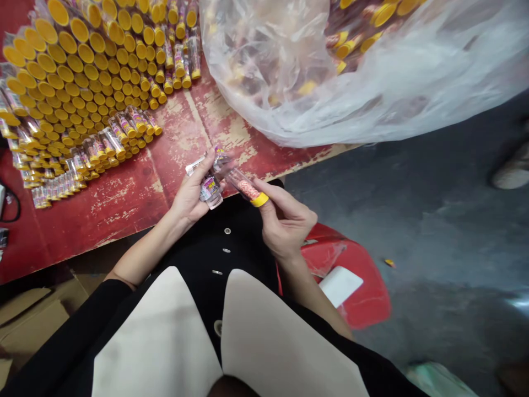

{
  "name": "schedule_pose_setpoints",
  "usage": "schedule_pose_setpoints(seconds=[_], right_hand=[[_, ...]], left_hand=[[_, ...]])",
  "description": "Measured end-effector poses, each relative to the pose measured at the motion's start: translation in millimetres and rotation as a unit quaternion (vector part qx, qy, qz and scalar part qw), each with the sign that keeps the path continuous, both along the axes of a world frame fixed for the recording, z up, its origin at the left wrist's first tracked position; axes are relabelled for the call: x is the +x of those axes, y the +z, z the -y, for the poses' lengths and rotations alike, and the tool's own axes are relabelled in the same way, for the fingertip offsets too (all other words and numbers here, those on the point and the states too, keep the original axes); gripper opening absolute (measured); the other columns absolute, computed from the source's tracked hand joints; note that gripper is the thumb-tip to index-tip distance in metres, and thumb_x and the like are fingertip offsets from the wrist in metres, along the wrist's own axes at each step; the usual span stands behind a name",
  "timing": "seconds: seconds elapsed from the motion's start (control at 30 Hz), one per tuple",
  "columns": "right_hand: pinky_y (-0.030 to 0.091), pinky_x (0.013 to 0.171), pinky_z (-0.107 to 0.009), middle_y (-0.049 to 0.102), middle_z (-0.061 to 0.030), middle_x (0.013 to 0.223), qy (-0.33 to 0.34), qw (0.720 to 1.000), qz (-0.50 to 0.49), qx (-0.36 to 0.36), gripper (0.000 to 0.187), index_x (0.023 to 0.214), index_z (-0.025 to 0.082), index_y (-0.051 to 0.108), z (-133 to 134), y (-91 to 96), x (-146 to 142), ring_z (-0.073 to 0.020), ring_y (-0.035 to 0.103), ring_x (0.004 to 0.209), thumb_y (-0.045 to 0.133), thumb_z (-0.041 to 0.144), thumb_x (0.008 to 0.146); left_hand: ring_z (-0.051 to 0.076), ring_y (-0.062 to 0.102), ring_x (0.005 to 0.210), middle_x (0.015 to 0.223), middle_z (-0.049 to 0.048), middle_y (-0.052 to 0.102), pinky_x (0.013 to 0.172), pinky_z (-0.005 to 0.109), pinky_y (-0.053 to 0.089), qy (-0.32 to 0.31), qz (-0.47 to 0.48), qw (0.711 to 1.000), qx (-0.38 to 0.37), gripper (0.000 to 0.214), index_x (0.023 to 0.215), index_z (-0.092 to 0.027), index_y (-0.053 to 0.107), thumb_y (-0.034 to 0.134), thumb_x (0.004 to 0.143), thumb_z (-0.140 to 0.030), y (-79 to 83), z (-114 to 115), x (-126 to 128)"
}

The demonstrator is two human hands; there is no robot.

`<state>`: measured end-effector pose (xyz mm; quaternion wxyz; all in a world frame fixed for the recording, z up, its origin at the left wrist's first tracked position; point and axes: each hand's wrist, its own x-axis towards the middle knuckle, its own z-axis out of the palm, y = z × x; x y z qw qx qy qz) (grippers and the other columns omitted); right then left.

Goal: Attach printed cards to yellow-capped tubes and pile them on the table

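My right hand (286,219) pinches a clear tube with a yellow cap (247,190), its capped end against my fingertips. My left hand (193,193) is closed on a small clear wrapper with printed labels (210,187), which meets the tube's other end. Both hands hover at the near edge of the worn red table (136,193), above my lap.
Stacks of several yellow-capped tubes (82,77) fill the table's far left. A big clear plastic bag (363,71) with more tubes lies at the far right. A red stool (351,275) stands on the grey floor beside me. Cardboard (28,314) lies at lower left.
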<state>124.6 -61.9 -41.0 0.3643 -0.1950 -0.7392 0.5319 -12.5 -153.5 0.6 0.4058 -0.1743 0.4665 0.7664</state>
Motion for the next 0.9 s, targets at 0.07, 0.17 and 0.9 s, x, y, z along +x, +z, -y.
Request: schedule_pose_setpoints(seconds=[0.07,0.17,0.9], right_hand=[[0.066,0.085,-0.035,0.080,-0.0031,0.107,0.007,1.000,0.000,-0.019,0.027,0.114,0.029,0.076,0,0.8,0,-0.0196,0.078,0.096,0.065,0.024,0.091],[0.065,0.084,-0.035,0.080,-0.0026,0.106,0.032,0.999,-0.001,-0.008,0.027,0.114,0.030,0.077,-4,4.7,-1,-0.0190,0.078,0.093,0.066,0.022,0.090],[0.045,0.120,-0.051,0.049,-0.0083,0.157,0.191,0.957,-0.042,0.216,0.062,0.157,0.027,0.034,-13,-1.1,-18,-0.0262,0.048,0.146,0.047,0.017,0.098]], left_hand=[[0.022,0.075,0.101,0.108,0.0093,0.077,0.053,0.015,0.051,-0.002,0.014,1.000,-0.019,0.019,0.090,-0.015,0.071,0.074,0.086,-0.034,-0.5,-1,0],[0.021,0.075,0.093,0.098,0.0080,0.077,0.056,0.017,0.053,0.018,0.013,0.999,-0.023,0.014,0.092,-0.015,0.072,0.074,0.086,-0.028,-1.8,-3,1],[0.011,0.066,0.053,0.065,-0.0018,0.070,0.053,0.019,0.054,-0.012,-0.075,0.996,-0.038,0.046,0.083,-0.015,0.065,0.088,0.065,-0.050,-9.4,4,16]])
